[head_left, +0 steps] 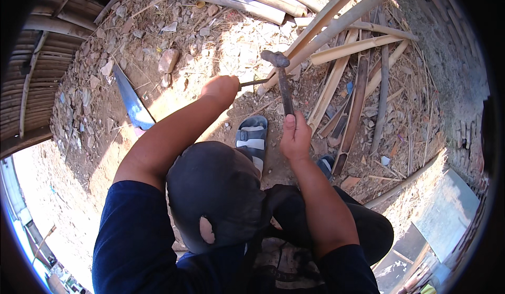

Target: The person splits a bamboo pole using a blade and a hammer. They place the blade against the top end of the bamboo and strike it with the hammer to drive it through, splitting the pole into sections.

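My left hand [221, 90] is closed in a fist around the near end of a slim, dark metal rod-shaped tool [254, 83]. The free length of this tool points rightward from the fist, and its tip lies at the near end of a long, tan, split bamboo pole [365, 7]. I cannot tell whether the tip touches the bamboo.

My right hand [295, 138] is wrapped fully around the lower part of a hammer with a dark handle and a grey metal head [285, 91]; the thumb rests along the handle. The head is uppermost, beyond the right-hand grip and to the right of the rod tip. In this view it overlaps the pole; contact cannot be determined.

The pole extends away from both grips, toward the upper right. Loose tan and brown bamboo strips [356, 110] lie on the ground to the right of the hammer grip. A hand saw with a blue-grey toothed blade [130, 100] lies left of the rod grip. A reddish-brown stone [168, 61] sits beyond the saw, left of the same grip. A dark sandal with pale patches [251, 136] is between the two grips, nearer my body.
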Demonstrator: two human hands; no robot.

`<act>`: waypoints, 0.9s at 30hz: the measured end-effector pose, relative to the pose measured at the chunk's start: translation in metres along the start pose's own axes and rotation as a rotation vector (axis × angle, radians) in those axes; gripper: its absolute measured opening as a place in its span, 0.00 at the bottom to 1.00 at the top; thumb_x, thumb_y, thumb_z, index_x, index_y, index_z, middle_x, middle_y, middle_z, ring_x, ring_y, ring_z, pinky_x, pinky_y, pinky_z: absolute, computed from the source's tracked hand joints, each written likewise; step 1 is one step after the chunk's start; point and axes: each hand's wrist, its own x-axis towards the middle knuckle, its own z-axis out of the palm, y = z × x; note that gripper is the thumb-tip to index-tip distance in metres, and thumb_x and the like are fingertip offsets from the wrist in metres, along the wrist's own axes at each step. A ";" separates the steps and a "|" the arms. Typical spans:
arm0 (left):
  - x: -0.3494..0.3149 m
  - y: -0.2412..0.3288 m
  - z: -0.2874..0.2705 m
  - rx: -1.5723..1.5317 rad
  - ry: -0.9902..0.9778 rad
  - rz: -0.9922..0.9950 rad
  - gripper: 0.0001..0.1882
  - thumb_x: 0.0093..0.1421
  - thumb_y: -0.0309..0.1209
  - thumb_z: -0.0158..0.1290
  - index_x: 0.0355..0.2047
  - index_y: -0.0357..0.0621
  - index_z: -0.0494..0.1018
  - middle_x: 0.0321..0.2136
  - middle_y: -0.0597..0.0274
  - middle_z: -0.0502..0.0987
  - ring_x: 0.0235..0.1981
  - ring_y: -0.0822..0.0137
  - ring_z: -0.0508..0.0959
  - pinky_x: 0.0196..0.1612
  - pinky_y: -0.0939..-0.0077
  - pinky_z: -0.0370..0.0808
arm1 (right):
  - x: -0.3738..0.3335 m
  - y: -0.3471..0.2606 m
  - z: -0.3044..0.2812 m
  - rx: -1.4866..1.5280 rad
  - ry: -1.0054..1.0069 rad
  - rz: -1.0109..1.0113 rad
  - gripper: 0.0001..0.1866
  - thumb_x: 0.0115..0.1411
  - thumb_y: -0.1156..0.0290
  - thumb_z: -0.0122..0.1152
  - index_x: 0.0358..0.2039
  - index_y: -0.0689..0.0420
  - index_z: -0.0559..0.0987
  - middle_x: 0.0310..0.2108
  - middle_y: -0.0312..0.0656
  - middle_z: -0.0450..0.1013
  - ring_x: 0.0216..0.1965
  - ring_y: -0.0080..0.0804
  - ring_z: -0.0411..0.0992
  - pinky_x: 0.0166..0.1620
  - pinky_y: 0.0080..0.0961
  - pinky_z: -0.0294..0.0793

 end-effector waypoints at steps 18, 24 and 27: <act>0.000 0.004 0.000 0.027 -0.009 0.023 0.10 0.65 0.30 0.51 0.45 0.45 0.76 0.38 0.54 0.83 0.44 0.54 0.83 0.43 0.58 0.80 | -0.002 0.014 0.017 -0.021 0.062 0.090 0.21 0.72 0.52 0.48 0.38 0.61 0.73 0.23 0.59 0.74 0.28 0.65 0.74 0.31 0.50 0.70; -0.008 0.004 -0.002 -0.027 0.025 0.011 0.09 0.65 0.31 0.51 0.44 0.44 0.75 0.38 0.53 0.83 0.44 0.54 0.83 0.42 0.58 0.81 | 0.001 0.015 0.018 -0.178 -0.114 0.161 0.22 0.72 0.51 0.49 0.36 0.60 0.74 0.26 0.61 0.75 0.31 0.67 0.74 0.34 0.52 0.70; -0.002 0.004 -0.001 0.002 0.028 0.044 0.09 0.65 0.30 0.51 0.43 0.42 0.76 0.36 0.51 0.83 0.42 0.53 0.83 0.42 0.58 0.80 | 0.009 -0.007 0.006 0.005 0.011 0.108 0.22 0.71 0.51 0.49 0.35 0.60 0.73 0.26 0.61 0.75 0.31 0.67 0.74 0.34 0.52 0.70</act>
